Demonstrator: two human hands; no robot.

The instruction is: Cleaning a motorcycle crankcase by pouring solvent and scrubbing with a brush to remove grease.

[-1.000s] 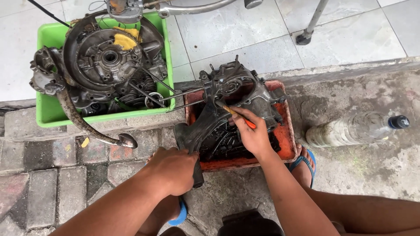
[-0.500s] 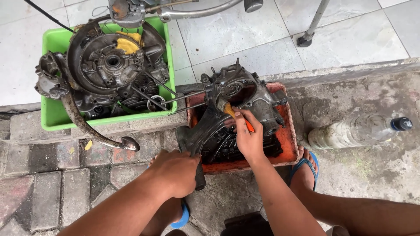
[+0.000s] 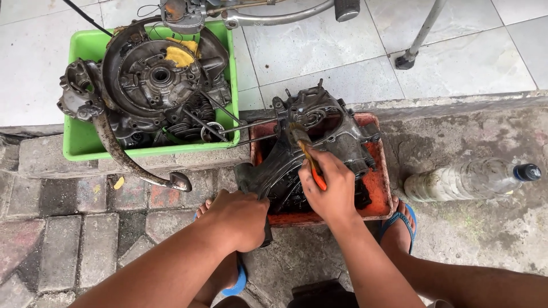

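Fingers of your right hand (image 3: 330,188) clamp the orange-handled brush (image 3: 308,159), its bristles on the engine case (image 3: 319,131); your left hand (image 3: 240,219) grips the case's lower edge.

Both forearms reach forward; left hand (image 3: 240,219) clenched, knuckles up; right hand (image 3: 331,191) fisted, thumb up.

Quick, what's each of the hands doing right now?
Left hand: closed, gripping the engine casing's lower edge.
Right hand: closed around an orange-handled brush.
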